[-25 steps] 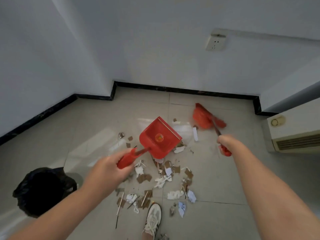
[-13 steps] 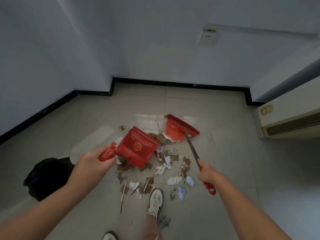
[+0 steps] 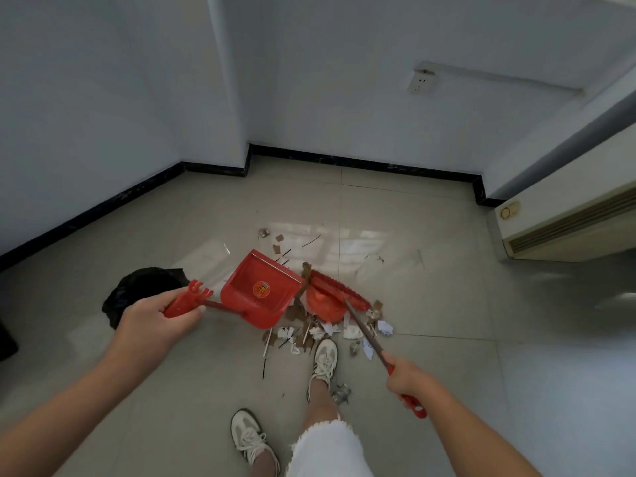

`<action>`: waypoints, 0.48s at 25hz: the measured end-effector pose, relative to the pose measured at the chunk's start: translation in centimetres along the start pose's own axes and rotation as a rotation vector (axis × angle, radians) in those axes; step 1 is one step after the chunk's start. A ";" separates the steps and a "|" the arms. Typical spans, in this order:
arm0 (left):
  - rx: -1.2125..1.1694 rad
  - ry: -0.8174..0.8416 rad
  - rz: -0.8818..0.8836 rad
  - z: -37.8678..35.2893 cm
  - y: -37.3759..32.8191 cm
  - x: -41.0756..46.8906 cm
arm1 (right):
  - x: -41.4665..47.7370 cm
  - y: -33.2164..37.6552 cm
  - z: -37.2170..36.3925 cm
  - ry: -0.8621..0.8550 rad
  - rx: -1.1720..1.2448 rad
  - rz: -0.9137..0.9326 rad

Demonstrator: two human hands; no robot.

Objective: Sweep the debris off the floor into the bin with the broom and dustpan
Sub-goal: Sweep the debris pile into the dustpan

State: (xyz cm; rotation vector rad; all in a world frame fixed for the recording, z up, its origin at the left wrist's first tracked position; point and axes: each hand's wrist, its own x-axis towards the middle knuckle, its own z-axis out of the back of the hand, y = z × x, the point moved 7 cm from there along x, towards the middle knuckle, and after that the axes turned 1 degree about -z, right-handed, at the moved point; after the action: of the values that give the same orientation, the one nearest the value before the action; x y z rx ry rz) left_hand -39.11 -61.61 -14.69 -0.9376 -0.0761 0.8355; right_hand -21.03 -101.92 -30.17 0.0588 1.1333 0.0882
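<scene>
My left hand (image 3: 156, 321) grips the red handle of the red dustpan (image 3: 261, 290), whose pan is tilted over the floor just left of the debris. My right hand (image 3: 411, 380) grips the thin handle of the red broom (image 3: 330, 297), its head resting on the tiles right beside the pan's edge. A pile of debris (image 3: 323, 330), cardboard scraps, crumpled paper and thin sticks, lies below the pan and broom head. A few loose scraps (image 3: 278, 239) sit farther out. The bin with a black bag (image 3: 144, 287) stands left of the dustpan, partly behind my left hand.
My two feet in white sneakers (image 3: 321, 359) stand just behind the pile, one nearly touching it. A small grey metal piece (image 3: 340, 394) lies by my right ankle. A beige floor air-conditioning unit (image 3: 568, 222) stands at the right. Black skirting lines the walls.
The broom head has been drawn toward me and left, dragging debris to the dustpan's edge. The dustpan has come down and left, closer to the pile. The view has tilted down.
</scene>
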 end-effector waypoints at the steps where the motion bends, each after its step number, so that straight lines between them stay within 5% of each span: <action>1: -0.005 0.005 -0.004 1.0 0.9 -1.0 | -0.7 0.2 -0.2 -0.057 0.046 0.006; 7: -0.023 0.059 0.080 3.5 5.1 -2.2 | -4.0 3.8 0.9 -0.245 0.169 0.133; 12: 0.005 0.039 0.113 1.6 5.0 -0.8 | 2.8 13.5 8.4 -0.261 0.101 0.233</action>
State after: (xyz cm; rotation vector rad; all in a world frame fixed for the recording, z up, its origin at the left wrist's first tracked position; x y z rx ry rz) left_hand -43.24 -59.51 -17.18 -0.9598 0.0128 0.9215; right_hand -12.78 -88.27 -27.88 0.2847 0.8656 0.2248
